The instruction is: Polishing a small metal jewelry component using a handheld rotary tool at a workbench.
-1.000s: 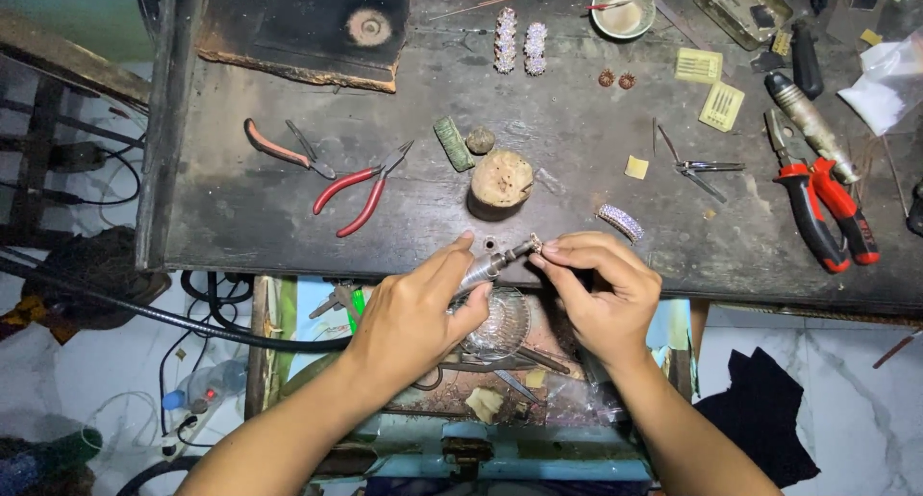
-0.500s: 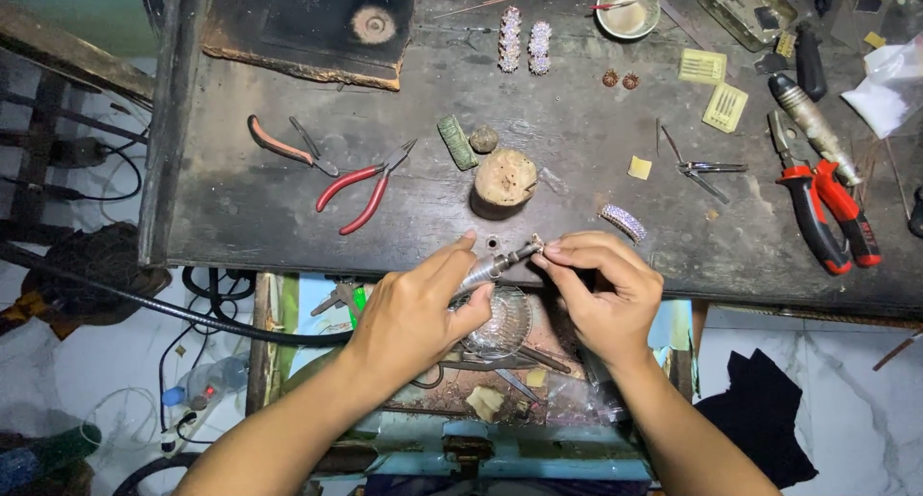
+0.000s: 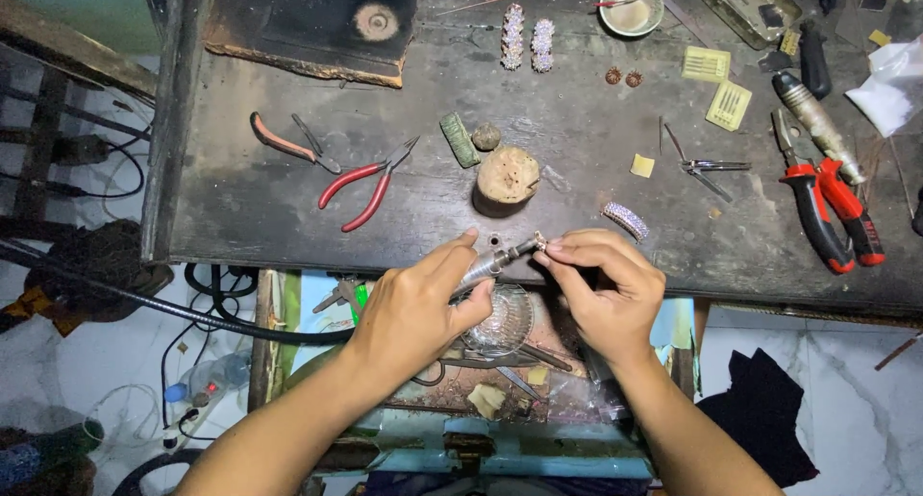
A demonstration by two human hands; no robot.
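My left hand [image 3: 418,313] is wrapped around a slim metal handpiece [image 3: 495,262], fingers curled shut on its barrel with the thumb laid along the top. The tool's long axis runs on a diagonal, its tip pointing up and to the right, away from me, and a black flexible hose [image 3: 144,299] trails off from under that hand to the left. My right hand [image 3: 606,289] is closed in a pinch, fingertips gripping a small ring-like piece [image 3: 541,242] held right at the tool's tip; the piece is too small for me to tell its exact shape. Both hands hover just over the near edge of the dark tabletop [image 3: 577,160], above an open drawer [image 3: 500,361] cluttered with scraps.

Just beyond my hands stands a round wooden peg [image 3: 507,177]. A small sparkling curved band [image 3: 626,219] lies just beside my right knuckles. Red-handled pliers [image 3: 365,184] lie well to the left of the tool, and larger red and black pliers [image 3: 832,203] sit far to the right. The bare stretch of tabletop between the red-handled pliers and the peg is the nearest open room; the front edge runs right under my wrists
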